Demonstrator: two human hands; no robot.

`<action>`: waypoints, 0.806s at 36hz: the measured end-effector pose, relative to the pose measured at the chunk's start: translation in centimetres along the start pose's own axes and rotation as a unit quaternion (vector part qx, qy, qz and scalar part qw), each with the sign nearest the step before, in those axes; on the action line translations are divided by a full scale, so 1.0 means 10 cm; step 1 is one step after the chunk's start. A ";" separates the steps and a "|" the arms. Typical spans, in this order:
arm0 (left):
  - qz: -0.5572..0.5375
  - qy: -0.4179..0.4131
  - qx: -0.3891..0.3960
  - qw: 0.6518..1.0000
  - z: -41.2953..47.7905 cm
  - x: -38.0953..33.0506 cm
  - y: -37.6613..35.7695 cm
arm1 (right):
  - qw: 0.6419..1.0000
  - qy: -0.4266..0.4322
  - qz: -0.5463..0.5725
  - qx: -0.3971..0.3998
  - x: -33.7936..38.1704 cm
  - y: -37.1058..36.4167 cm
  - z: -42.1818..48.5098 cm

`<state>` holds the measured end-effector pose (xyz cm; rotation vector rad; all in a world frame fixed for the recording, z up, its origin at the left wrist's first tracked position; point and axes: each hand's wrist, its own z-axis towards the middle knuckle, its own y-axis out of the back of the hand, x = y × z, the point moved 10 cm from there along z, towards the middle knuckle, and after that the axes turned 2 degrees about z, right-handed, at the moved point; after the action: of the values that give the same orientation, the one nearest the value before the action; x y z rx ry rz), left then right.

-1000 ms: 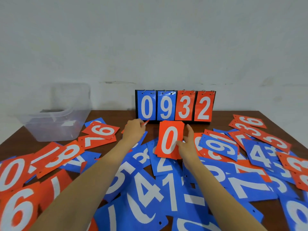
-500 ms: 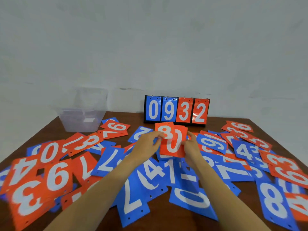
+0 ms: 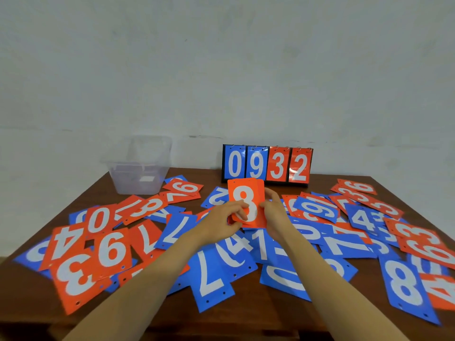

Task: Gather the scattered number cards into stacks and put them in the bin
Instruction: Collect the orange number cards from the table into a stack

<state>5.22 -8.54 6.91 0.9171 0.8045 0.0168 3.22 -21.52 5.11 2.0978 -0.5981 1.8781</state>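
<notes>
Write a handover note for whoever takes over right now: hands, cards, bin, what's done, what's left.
Left hand and right hand: both grip a small orange stack, 8 on top, held upright above the table.
Clear bin: far left corner of the table; no stack visible inside.
Done: a few orange cards gathered in hand.
Left: many scattered cards, orange and blue, lie all across the table; stack them, then bin everything.

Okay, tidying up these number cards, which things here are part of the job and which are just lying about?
Part of the job: orange stack topped by an 8, held by left hand and right hand; scattered number cards; clear bin.
Just lying about: scoreboard stand showing 0932; table.
</notes>
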 end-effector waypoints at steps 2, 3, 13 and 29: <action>0.008 -0.002 0.002 1.000 -0.01 0.03 0.02 | 1.000 0.011 -0.002 0.009 0.01 -0.06 0.01; 0.012 -0.002 0.003 1.000 -0.01 0.05 0.03 | 1.000 0.017 -0.006 0.014 0.01 -0.09 0.02; 0.053 0.053 0.008 0.997 0.06 0.57 0.16 | 0.996 0.027 -0.078 0.019 -0.14 -0.35 0.30; 0.212 0.354 -0.042 0.910 0.65 2.33 0.80 | 0.994 0.040 -0.092 0.043 -0.32 -0.84 1.25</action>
<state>28.49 -0.17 0.60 0.9959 1.2426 0.8008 17.95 -19.40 0.98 2.0414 -0.2984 1.9027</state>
